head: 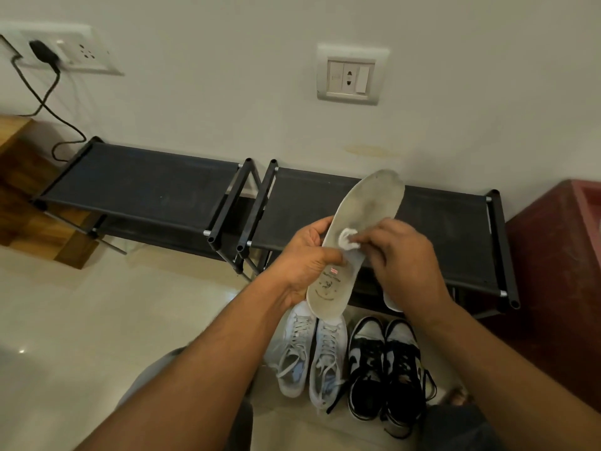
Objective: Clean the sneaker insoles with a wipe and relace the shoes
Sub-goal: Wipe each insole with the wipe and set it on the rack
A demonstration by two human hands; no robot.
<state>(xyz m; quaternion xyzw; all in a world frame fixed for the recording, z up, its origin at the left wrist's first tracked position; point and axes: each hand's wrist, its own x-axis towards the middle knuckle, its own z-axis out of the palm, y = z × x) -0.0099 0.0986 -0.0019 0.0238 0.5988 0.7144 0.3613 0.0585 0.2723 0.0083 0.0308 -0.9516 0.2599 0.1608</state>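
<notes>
One insole [367, 203] is mid-wipe; left hand [302, 255] grips its near half; right hand [403, 255] pinches the wipe [348, 239] against it; its far end looks grimy; relacing seemingly remains.

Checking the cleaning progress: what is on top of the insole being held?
A crumpled white wipe, pinched by the right hand, sits on the insole mid-length; the left hand grips its edge, thumb across. The surface under wipe and thumb is hidden.

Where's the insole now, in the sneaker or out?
Out. The left hand holds the insole in the air above the white sneakers on the floor; the right hand holds a balled wipe against it.
</notes>
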